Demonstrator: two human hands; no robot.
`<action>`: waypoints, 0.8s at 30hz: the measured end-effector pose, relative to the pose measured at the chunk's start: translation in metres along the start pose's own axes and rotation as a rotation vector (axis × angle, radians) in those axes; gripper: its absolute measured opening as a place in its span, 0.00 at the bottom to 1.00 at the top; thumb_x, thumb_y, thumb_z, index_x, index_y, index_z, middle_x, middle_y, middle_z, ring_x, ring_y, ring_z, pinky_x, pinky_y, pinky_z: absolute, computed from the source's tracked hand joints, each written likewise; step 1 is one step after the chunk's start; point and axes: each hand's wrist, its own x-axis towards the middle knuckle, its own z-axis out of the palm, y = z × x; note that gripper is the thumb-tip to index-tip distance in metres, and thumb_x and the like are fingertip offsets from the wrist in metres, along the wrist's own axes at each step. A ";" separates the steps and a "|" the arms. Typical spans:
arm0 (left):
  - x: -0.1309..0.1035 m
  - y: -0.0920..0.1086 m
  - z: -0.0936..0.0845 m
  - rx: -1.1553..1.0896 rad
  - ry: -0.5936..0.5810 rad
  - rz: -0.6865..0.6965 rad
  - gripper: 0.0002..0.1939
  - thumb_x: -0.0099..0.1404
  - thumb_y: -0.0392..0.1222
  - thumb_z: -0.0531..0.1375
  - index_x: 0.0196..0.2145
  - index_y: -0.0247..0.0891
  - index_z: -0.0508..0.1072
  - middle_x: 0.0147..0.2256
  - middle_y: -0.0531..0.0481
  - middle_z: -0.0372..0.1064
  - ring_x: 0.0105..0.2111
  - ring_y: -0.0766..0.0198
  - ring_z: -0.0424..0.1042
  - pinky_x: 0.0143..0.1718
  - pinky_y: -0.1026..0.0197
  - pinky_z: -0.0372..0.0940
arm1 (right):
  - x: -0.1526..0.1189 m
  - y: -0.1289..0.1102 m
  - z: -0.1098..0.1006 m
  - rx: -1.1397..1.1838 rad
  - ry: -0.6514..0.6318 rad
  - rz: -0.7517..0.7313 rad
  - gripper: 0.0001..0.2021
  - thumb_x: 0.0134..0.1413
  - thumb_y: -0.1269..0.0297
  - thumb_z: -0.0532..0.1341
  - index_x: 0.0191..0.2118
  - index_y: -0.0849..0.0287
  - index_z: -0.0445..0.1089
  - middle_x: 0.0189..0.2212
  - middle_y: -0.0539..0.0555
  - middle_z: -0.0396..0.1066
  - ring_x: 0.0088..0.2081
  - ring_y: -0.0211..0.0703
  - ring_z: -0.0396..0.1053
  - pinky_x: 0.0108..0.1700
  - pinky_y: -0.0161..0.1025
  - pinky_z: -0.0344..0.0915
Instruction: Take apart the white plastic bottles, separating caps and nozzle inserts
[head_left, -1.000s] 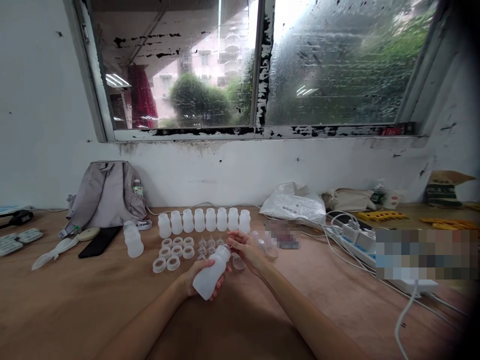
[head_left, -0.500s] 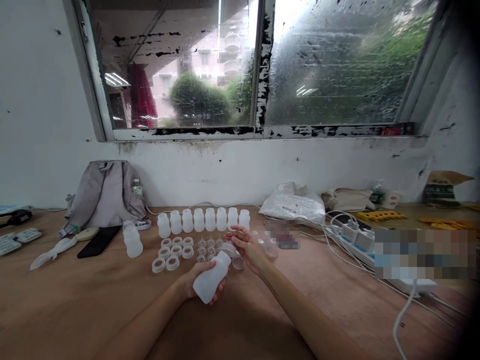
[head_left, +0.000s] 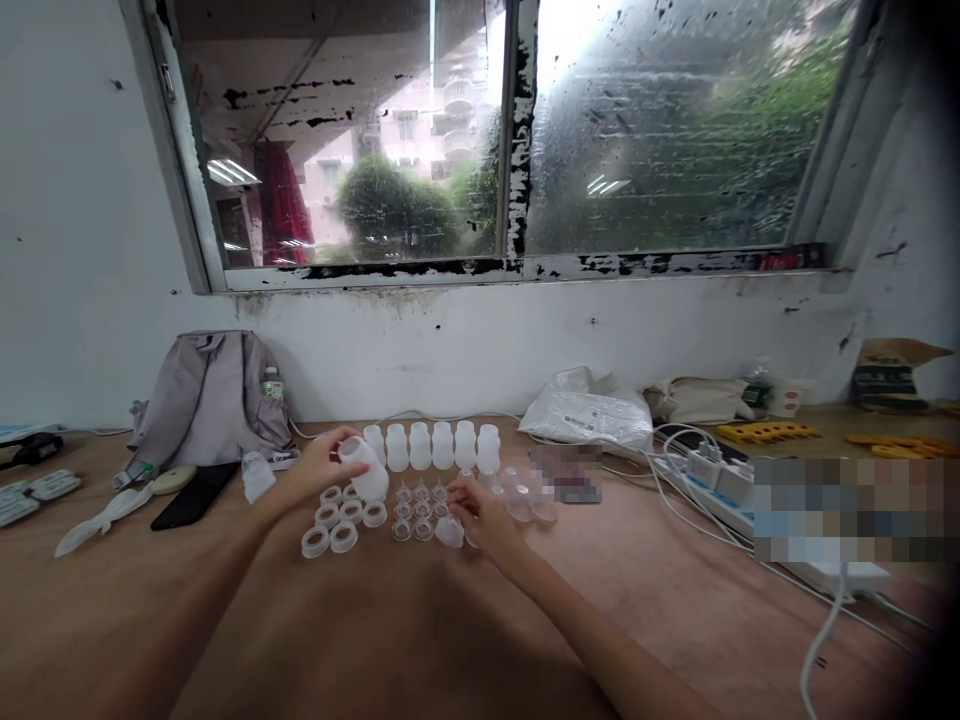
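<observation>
My left hand [head_left: 334,462] is wrapped round a frosted white bottle [head_left: 366,472], tilted above the white rings [head_left: 344,536] at the left end of the bottle row. Several matching bottles [head_left: 442,445] stand upright behind. My right hand [head_left: 476,510] has its fingers bent down beside a translucent cap [head_left: 450,531]; whether they grip it is hard to make out. Clear nipple-shaped pieces [head_left: 422,508] sit in rows just left of that hand. More clear domed caps [head_left: 521,508] lie to its right. Another white bottle [head_left: 259,478] is by the left forearm, partly hidden.
A grey backpack [head_left: 206,400] leans on the wall at the left, with a black phone [head_left: 195,497] before it. A silvery plastic bag [head_left: 589,412] lies at the back. White cables and a power strip [head_left: 840,575] occupy the right.
My left hand has moved left and away from me with the bottle, now beside the row. My right hand has come off the bottle and lowered to the caps. The view has shifted slightly.
</observation>
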 end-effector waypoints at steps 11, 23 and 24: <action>0.043 -0.065 -0.067 0.949 -0.154 -0.279 0.25 0.45 0.48 0.59 0.41 0.34 0.68 0.42 0.42 0.67 0.42 0.52 0.65 0.37 0.62 0.58 | -0.020 -0.001 0.017 -0.374 -0.250 -0.199 0.10 0.50 0.76 0.51 0.38 0.58 0.63 0.32 0.52 0.68 0.33 0.38 0.65 0.34 0.33 0.59; 0.068 -0.087 -0.051 0.970 -0.255 -0.523 0.18 0.39 0.38 0.65 0.32 0.33 0.73 0.34 0.40 0.72 0.33 0.53 0.71 0.31 0.62 0.63 | -0.023 -0.002 0.017 -0.509 -0.293 -0.115 0.07 0.46 0.71 0.58 0.35 0.59 0.64 0.35 0.53 0.64 0.34 0.39 0.63 0.36 0.33 0.59; 0.068 -0.087 -0.049 0.961 -0.258 -0.532 0.18 0.39 0.38 0.66 0.32 0.33 0.73 0.33 0.40 0.72 0.32 0.53 0.72 0.29 0.62 0.63 | -0.023 -0.001 0.017 -0.515 -0.302 -0.109 0.07 0.45 0.71 0.58 0.35 0.59 0.64 0.36 0.53 0.64 0.36 0.40 0.64 0.37 0.34 0.59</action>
